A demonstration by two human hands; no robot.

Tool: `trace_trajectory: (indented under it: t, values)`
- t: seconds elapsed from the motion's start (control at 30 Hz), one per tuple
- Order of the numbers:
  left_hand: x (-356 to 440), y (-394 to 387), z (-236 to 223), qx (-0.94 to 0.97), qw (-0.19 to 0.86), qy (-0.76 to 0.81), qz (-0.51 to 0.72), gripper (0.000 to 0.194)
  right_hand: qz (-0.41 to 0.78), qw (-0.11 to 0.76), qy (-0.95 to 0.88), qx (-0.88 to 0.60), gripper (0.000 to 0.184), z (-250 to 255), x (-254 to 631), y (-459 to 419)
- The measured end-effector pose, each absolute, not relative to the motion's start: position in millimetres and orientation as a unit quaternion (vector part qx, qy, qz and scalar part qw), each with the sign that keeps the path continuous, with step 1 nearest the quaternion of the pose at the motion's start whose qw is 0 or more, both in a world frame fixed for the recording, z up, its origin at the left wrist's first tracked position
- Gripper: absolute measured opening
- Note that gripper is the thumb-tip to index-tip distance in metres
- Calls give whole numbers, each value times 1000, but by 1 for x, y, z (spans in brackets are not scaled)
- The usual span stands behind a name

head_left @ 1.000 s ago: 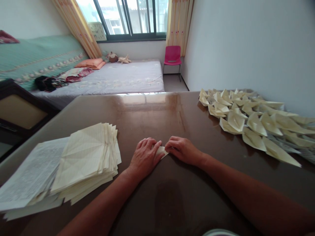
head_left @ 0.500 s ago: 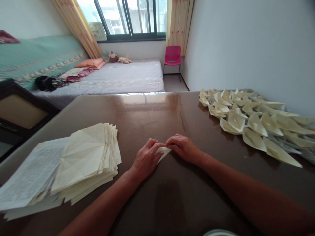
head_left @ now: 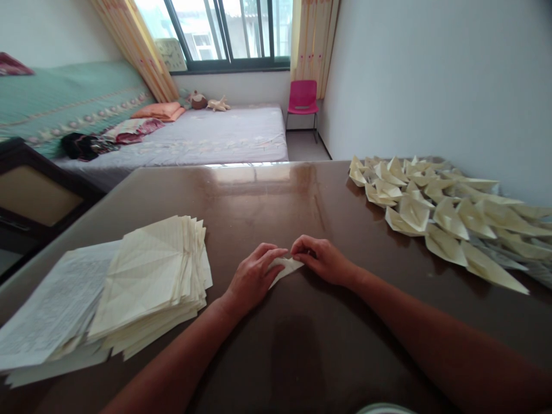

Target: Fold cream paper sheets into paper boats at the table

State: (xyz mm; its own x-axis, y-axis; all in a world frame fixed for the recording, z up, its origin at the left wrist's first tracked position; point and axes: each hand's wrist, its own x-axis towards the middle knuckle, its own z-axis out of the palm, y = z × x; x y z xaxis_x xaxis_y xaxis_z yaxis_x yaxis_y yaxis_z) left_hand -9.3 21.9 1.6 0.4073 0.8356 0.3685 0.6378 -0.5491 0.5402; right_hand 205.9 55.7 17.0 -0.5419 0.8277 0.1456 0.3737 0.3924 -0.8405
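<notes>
Between my hands, just above or on the brown table (head_left: pixel 259 207), is a small folded piece of cream paper (head_left: pixel 286 270). My left hand (head_left: pixel 254 275) grips its left part, with the thumb in front and the fingers behind. At the paper's right end my right hand (head_left: pixel 321 260) pinches the upper edge between thumb and index finger. My fingers hide part of the folds. To the left lies a stack of cream paper sheets (head_left: pixel 142 276), the top one creased. Several folded paper boats (head_left: pixel 414 210) stand in rows at the right.
Printed sheets (head_left: pixel 52 305) lie under and beside the stack at the left. A round rim (head_left: pixel 386 409) shows at the bottom edge. Beyond the table are a bed (head_left: pixel 233 135), a pink chair (head_left: pixel 302 98) and a wall (head_left: pixel 431 80) on the right.
My left hand has shifted slightly left along the folded paper, and more of the paper shows between my hands. My right hand has barely moved.
</notes>
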Motion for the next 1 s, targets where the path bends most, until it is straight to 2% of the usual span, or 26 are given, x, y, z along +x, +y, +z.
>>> trace_trajectory:
  t: [0.2, 0.3, 0.4, 0.5, 0.57, 0.67, 0.9, 1.0]
  values:
    - [-7, 20, 9, 836, 159, 445, 279, 26, 457, 270, -758, -379, 9, 14, 208, 57]
    - [-7, 19, 11, 825, 173, 452, 292, 22, 404, 284, -780, -386, 5, 17, 205, 52]
    - [-8, 20, 11, 811, 181, 466, 304, 20, 294, 288, -830, -376, 11, 19, 203, 47]
    - [-10, 21, 11, 795, 183, 484, 316, 18, 225, 260, -871, -351, 19, 20, 203, 45]
    - [-11, 21, 10, 790, 184, 491, 317, 18, 200, 244, -883, -348, 17, 20, 203, 44]
    - [-11, 21, 10, 784, 188, 497, 320, 18, 180, 228, -888, -357, 12, 20, 203, 44]
    - [-9, 20, 8, 782, 204, 488, 330, 16, 227, 211, -866, -392, 18, 18, 203, 45]
    - [-9, 20, 9, 815, 163, 467, 301, 17, 207, 192, -873, -396, 21, 20, 201, 45]
